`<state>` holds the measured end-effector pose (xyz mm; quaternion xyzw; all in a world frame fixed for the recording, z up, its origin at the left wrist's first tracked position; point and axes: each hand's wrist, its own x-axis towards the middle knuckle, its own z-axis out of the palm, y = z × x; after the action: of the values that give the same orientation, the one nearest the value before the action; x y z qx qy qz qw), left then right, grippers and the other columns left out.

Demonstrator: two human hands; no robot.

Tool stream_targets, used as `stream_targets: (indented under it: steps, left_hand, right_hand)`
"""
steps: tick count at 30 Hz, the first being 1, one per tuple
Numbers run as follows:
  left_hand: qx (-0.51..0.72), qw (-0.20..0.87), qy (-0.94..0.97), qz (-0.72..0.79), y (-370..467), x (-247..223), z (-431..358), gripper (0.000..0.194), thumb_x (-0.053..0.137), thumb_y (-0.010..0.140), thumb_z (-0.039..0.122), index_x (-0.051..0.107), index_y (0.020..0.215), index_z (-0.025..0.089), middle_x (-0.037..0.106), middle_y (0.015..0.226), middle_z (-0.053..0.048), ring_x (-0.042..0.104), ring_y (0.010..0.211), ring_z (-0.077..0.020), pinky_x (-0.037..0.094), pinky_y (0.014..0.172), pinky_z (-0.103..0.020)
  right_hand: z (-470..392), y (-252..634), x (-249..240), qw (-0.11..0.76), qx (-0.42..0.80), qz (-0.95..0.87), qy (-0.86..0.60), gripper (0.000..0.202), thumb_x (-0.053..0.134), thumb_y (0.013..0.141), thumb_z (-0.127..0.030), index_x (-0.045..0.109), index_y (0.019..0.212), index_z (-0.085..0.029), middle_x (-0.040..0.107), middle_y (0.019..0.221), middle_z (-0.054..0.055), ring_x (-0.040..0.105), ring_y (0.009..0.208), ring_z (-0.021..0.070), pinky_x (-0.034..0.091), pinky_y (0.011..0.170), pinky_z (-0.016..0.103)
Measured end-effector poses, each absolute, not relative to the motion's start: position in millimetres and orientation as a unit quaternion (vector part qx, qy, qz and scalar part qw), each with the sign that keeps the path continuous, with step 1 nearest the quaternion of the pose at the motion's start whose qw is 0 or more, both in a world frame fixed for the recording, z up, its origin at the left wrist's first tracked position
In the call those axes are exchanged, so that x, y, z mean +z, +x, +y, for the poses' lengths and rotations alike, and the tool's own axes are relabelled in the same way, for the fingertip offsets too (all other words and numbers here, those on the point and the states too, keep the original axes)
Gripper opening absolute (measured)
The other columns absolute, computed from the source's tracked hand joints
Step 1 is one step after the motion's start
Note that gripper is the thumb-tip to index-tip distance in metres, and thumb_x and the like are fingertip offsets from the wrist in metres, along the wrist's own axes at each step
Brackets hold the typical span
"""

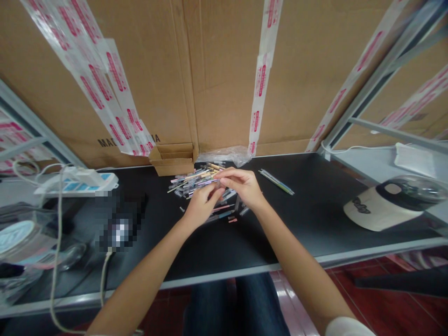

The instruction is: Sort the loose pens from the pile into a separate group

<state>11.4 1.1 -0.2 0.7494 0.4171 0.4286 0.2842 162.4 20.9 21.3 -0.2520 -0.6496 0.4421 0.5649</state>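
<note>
My left hand and my right hand meet above the middle of the black table, fingertips pinched together. Between them is a small, thin, clear-looking piece, too small and blurred to name. Under and behind both hands spreads a loose pile of thin sticks and clear tubes that look like pen parts; the hands cover some of it. Close to my right wrist lie small pink pieces and a blue stick. To the right, a few slim pen-like sticks lie side by side.
An open cardboard box and crumpled clear plastic stand behind the pile, against a taped cardboard wall. At left are a power strip, a cable and a clear tub. A cream-and-black appliance sits right.
</note>
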Motion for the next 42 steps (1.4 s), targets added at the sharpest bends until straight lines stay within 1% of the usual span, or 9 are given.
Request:
stream_targets:
  steps: [4,7,10,13,17,23,31,37,42]
  left_hand:
    - [0.438,0.292,0.735,0.428,9,1,3,0.026,0.047,0.087,0.035,0.065,0.091,0.017,0.064,0.066,-0.001,0.056,0.059,-0.0137,0.04,0.06,-0.024]
    - [0.468,0.306,0.707,0.433,4,3,7,0.029,0.047,0.087,0.039,0.064,0.092,0.016,0.063,0.067,-0.001,0.057,0.06,-0.0135,0.041,0.06,-0.023]
    - [0.51,0.308,0.67,0.443,-2,6,11,0.03,0.048,0.086,0.041,0.064,0.091,0.016,0.063,0.068,-0.001,0.058,0.065,-0.0138,0.042,0.063,-0.023]
    - [0.545,0.289,0.646,0.45,-7,8,14,0.03,0.047,0.087,0.041,0.064,0.09,0.016,0.063,0.068,0.0,0.059,0.068,-0.0134,0.043,0.068,-0.023]
    - [0.565,0.286,0.633,0.446,-10,9,15,0.031,0.047,0.087,0.042,0.063,0.089,0.016,0.061,0.067,0.0,0.057,0.067,-0.0128,0.043,0.067,-0.023]
    - [0.556,0.301,0.632,0.448,-7,10,14,0.031,0.048,0.086,0.041,0.064,0.088,0.015,0.06,0.065,0.0,0.056,0.064,-0.0122,0.043,0.062,-0.022]
    - [0.555,0.285,0.64,0.449,-8,10,13,0.031,0.047,0.087,0.041,0.064,0.088,0.015,0.062,0.066,0.0,0.059,0.066,-0.0126,0.044,0.064,-0.022]
    - [0.555,0.283,0.642,0.448,-8,9,14,0.03,0.047,0.087,0.041,0.064,0.087,0.016,0.061,0.064,0.0,0.058,0.064,-0.0122,0.044,0.063,-0.022]
    - [0.56,0.296,0.634,0.443,-8,10,14,0.03,0.048,0.086,0.041,0.064,0.086,0.016,0.06,0.064,0.0,0.058,0.063,-0.012,0.045,0.06,-0.021]
  right_hand:
    - [26,164,18,0.579,0.432,-0.637,-0.27,0.017,0.066,0.076,-0.031,0.072,0.088,-0.021,0.072,0.093,0.003,0.065,0.09,0.0166,0.049,0.083,0.03]
    - [35,167,10,0.577,0.376,-0.652,-0.316,0.014,0.061,0.08,-0.028,0.071,0.086,-0.02,0.072,0.091,0.003,0.065,0.089,0.0168,0.049,0.082,0.03]
    - [45,167,-3,0.5,0.252,-0.73,-0.391,0.014,0.057,0.08,-0.019,0.071,0.082,-0.017,0.072,0.088,0.006,0.064,0.084,0.0184,0.049,0.079,0.032]
    - [55,161,-16,0.385,0.127,-0.813,-0.418,0.018,0.055,0.075,-0.007,0.07,0.08,-0.015,0.071,0.086,0.008,0.063,0.085,0.0197,0.045,0.085,0.035]
    - [66,150,-27,0.31,0.055,-0.852,-0.419,0.022,0.052,0.073,-0.003,0.069,0.082,-0.014,0.069,0.09,0.009,0.06,0.092,0.0203,0.043,0.089,0.033]
    - [71,142,-29,0.245,0.033,-0.863,-0.441,0.023,0.049,0.074,-0.005,0.069,0.081,-0.014,0.068,0.088,0.011,0.058,0.091,0.0218,0.041,0.087,0.033]
    - [74,143,-31,0.213,0.039,-0.853,-0.474,0.018,0.053,0.072,-0.008,0.068,0.078,-0.016,0.067,0.09,0.009,0.058,0.093,0.0221,0.042,0.086,0.032]
    - [73,143,-34,0.176,0.032,-0.846,-0.502,0.015,0.054,0.077,-0.01,0.064,0.087,-0.014,0.061,0.102,0.013,0.051,0.102,0.0238,0.038,0.091,0.036]
    - [65,143,-26,0.162,0.003,-0.843,-0.514,0.018,0.049,0.079,-0.006,0.061,0.091,-0.013,0.058,0.107,0.016,0.046,0.106,0.0264,0.036,0.09,0.039]
